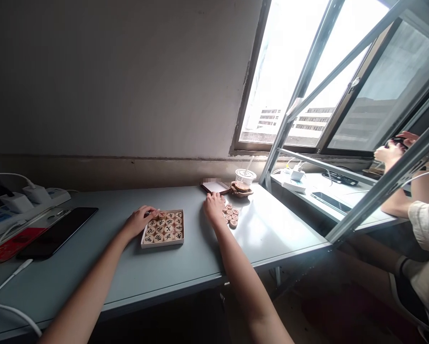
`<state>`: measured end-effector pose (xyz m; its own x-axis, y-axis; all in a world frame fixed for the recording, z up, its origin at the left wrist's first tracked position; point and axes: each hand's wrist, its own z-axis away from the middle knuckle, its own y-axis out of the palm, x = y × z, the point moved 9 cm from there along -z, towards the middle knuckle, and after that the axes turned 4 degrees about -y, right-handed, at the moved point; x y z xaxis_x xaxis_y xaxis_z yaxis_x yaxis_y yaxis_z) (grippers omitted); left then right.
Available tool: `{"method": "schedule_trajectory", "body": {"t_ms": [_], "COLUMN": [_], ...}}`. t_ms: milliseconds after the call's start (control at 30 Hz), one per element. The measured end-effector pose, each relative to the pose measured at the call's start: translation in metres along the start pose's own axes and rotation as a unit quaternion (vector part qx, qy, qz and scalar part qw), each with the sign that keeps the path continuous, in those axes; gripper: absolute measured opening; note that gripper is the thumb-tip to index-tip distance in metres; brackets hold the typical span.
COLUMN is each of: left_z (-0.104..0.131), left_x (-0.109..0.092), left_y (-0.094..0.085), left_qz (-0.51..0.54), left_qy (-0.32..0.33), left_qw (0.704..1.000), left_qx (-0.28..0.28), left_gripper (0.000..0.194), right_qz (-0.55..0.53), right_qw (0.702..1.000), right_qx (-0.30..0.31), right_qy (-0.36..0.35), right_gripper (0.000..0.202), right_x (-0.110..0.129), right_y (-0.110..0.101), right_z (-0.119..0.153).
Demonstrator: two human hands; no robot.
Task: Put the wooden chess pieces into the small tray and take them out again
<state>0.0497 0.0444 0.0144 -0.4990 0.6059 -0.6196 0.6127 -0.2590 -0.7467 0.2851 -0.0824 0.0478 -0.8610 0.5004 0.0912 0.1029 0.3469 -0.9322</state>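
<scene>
A shallow white box [163,244] on the grey desk holds rows of round wooden pieces with dark characters [168,229]; one piece at its back left looks red-marked. My left hand [140,222] rests at the box's back left corner, fingers bent over the edge by that piece; whether they grip anything is unclear. To the right, my right hand [213,206] reaches down beside a loose cluster of round wooden pieces with reddish characters [231,215]. Its fingers are curled downward, and their tips and anything under them are hidden.
Behind my right hand lie a notebook-like object [215,186], a brown dish [241,190] and a lidded cup with a straw [246,176]. A phone [60,232], power strip [56,196] and cables are at left. Metal bed frame [296,105] and another person's arm [397,191] are right.
</scene>
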Motion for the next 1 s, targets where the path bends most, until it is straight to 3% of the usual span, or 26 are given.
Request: {"method": "schedule_trajectory", "body": {"t_ms": [67, 167, 400, 633, 800, 1000], "left_z": [0.001, 0.001, 0.001, 0.002, 0.003, 0.003], "left_x": [-0.001, -0.001, 0.0, -0.001, -0.005, -0.006], "left_y": [0.002, 0.004, 0.004, 0.004, 0.002, 0.002], "left_qz": [-0.006, -0.013, -0.021, -0.023, -0.012, -0.006], "left_qy": [0.001, -0.006, -0.011, -0.015, -0.011, -0.007], "left_qw": [1.0, 0.999, 0.999, 0.999, 1.0, 1.0], "left_qx": [0.016, 0.03, 0.032, 0.036, 0.023, 0.021], "left_gripper": [0.051, 0.052, 0.053, 0.053, 0.053, 0.051], "right_qz": [0.017, 0.02, -0.004, -0.066, -0.127, -0.265], "right_qw": [0.999, 0.999, 0.998, 0.991, 0.977, 0.937], "right_qx": [0.017, 0.037, 0.059, 0.025, 0.033, 0.002], "right_qy": [0.037, 0.034, -0.032, -0.114, -0.17, -0.227], "right_gripper": [0.033, 0.034, 0.035, 0.031, 0.026, 0.029], "right_x": [-0.019, -0.019, 0.008, 0.034, 0.057, 0.09], "right_y": [0.007, 0.011, 0.008, 0.006, 0.005, -0.015], "right_z": [0.002, 0.007, 0.013, 0.015, 0.019, 0.029]}}
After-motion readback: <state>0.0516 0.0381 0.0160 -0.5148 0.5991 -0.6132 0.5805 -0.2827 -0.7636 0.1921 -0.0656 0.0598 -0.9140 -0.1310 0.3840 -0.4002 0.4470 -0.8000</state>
